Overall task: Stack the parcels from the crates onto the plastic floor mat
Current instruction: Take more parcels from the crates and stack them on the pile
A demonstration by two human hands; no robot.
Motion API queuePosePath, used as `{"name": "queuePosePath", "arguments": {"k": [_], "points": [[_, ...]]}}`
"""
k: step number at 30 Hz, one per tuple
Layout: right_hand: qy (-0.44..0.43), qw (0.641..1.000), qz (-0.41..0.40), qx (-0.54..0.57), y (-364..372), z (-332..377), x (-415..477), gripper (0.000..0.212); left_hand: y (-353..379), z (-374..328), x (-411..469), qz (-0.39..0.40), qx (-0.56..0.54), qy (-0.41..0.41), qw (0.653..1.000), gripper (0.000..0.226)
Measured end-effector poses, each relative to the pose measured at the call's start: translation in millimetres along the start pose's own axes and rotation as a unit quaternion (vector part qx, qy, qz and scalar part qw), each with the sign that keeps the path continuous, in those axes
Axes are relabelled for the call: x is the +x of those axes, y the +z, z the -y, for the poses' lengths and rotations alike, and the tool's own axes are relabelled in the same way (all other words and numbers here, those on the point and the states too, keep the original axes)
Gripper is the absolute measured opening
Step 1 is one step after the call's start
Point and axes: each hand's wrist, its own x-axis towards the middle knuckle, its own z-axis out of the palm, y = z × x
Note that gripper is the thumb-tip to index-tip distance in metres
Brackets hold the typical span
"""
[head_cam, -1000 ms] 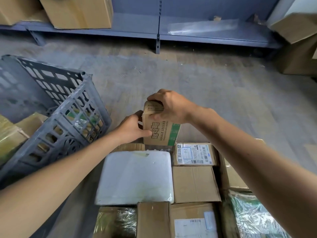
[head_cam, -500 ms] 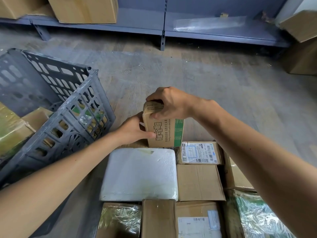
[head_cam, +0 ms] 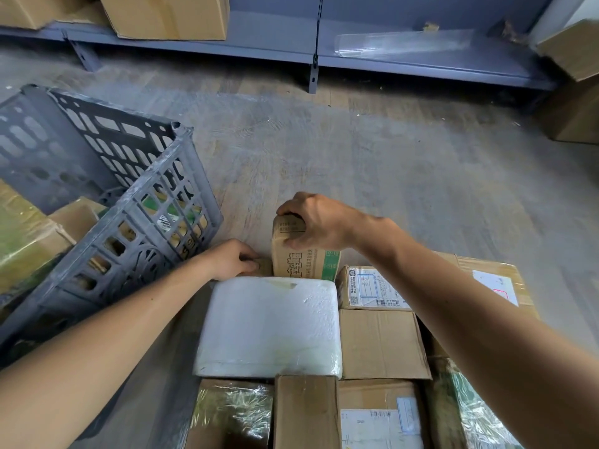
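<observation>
Down at the near edge, 3 parcels sit in a row, with a white padded parcel [head_cam: 270,325] and a plain brown box [head_cam: 379,343] packed tight behind them. Just past the white one comes the action: the upright carton [head_cam: 304,260] stands at the far edge of the stack, touching the white parcel and just beside a labelled box [head_cam: 372,288]. The right hand [head_cam: 319,222] clamps its top, fingers over the far side, thumb on the near face. The left hand [head_cam: 231,259] is curled low against a small brown parcel [head_cam: 263,266] beside the carton; whether it grips or only braces, I cannot tell.

The carton's long axis runs near vertical, printed face toward the wearer, green band on its right side. Judging the step, it is being seated. The best play is to press straight down, square its base against both neighbours, and let go only once it stands without leaning, because a tall narrow box on end tips easily.

Further left the grey crate [head_cam: 129,215] has parcels inside, so work remains. Beyond lies bare plastic floor mat [head_cam: 356,163].
</observation>
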Motion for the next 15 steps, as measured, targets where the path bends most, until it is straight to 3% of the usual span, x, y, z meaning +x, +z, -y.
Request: {"name": "queuePosePath", "arguments": {"k": [4,10,15], "points": [[0.01,1.0,0.01,-0.022,7,-4,-3,0.058,5,2,2,-0.029,-0.041,0.004,0.999,0.026],[0.046,0.998,0.033,0.023,20,-19,-16,0.072,15,2,5,-0.061,-0.138,0.027,0.988,0.019],[0.06,0.996,0.038,0.048,14,-21,-21,0.095,9,4,-2,-0.123,-0.197,0.002,0.973,0.031]]}}
